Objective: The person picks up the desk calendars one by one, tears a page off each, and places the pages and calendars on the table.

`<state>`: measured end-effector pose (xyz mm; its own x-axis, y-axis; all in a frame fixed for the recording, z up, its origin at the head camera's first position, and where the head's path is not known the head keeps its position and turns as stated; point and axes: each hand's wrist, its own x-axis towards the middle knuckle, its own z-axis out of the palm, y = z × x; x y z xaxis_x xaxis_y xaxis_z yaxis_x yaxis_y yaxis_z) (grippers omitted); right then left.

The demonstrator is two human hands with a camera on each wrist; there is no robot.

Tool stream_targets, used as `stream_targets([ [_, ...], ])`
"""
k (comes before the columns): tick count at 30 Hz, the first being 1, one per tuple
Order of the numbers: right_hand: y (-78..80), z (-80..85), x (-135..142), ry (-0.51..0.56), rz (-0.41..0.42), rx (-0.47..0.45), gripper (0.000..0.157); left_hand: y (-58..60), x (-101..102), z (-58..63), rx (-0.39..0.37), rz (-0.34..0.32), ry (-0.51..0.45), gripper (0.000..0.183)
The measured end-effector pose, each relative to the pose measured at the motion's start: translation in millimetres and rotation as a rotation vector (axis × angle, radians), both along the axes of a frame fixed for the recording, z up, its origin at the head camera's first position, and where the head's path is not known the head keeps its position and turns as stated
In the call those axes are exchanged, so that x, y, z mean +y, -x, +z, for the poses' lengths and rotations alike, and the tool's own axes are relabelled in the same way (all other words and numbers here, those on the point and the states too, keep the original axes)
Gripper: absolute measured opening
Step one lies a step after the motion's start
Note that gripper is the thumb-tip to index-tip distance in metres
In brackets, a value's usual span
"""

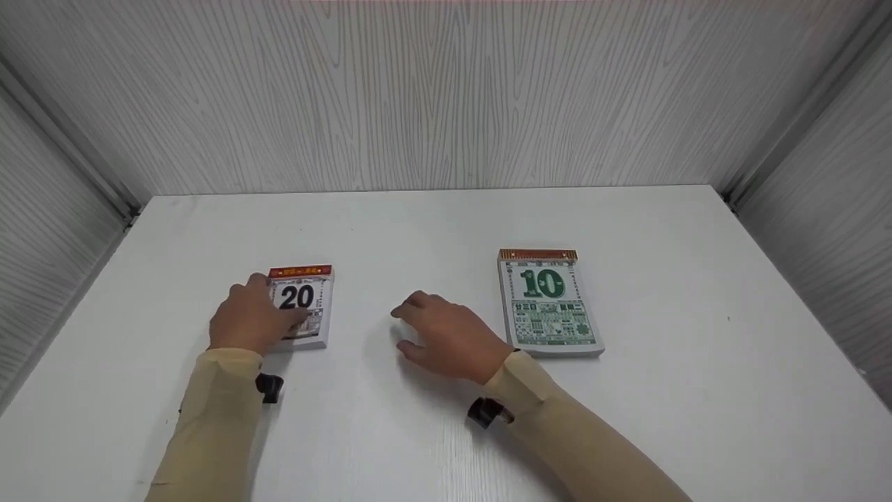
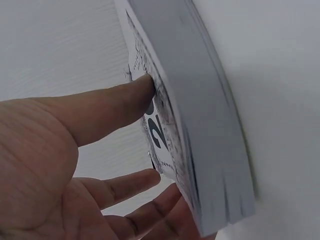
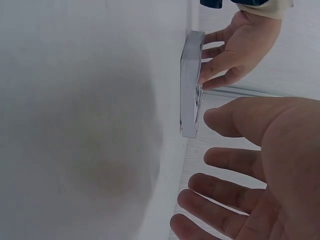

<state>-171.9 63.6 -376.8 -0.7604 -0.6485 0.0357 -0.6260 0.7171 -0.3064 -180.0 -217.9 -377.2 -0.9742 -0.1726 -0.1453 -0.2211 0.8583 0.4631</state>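
Observation:
A small tear-off calendar (image 1: 296,296) with a red header and a black 20 lies at the left on the white table. My left hand (image 1: 247,315) grips its left side, with the thumb across the printed face and the fingers at the edge. In the left wrist view, the thumb touches the face of the calendar (image 2: 200,100) and one fingertip shows past its lower end. My right hand (image 1: 453,338) hovers over the table between two calendars, fingers apart and holding nothing. The right wrist view shows that hand (image 3: 260,165) with its fingers loosely extended.
A larger tear-off calendar (image 1: 550,303) with a green 10 and a red-gold header lies right of my right hand. The white table (image 1: 418,230) meets a wood-grain back panel (image 1: 432,97), with side panels at left and right. Black camera mounts sit on both wrists.

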Motion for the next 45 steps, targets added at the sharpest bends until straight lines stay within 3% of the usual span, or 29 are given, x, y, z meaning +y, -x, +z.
stream_targets([
  [15, 8.2, 11.5, 40.2, 0.073, -0.079, -0.003, 0.04, -5.1, 75.9, 2.5, 0.0, -0.071, -0.027, 0.087],
  [24, 10.3, 12.7, 64.5, 0.095, -0.11, 0.025, 0.037, -7.5, 107.4, 3.5, -0.008, -0.103, -0.048, 0.088],
  [34, 11.8, 16.4, 86.3, 0.06, -0.152, -0.025, 0.036, -9.3, 121.3, 3.0, 0.013, -0.106, -0.073, 0.083],
  [39, 12.0, 20.1, 94.8, 0.034, -0.166, -0.046, 0.038, -8.1, 115.3, 6.8, 0.025, -0.113, -0.078, 0.08],
  [45, 13.5, 17.8, 103.6, 0.015, -0.185, -0.029, 0.041, -4.8, 107.5, 9.3, -0.016, -0.119, -0.114, 0.079],
])
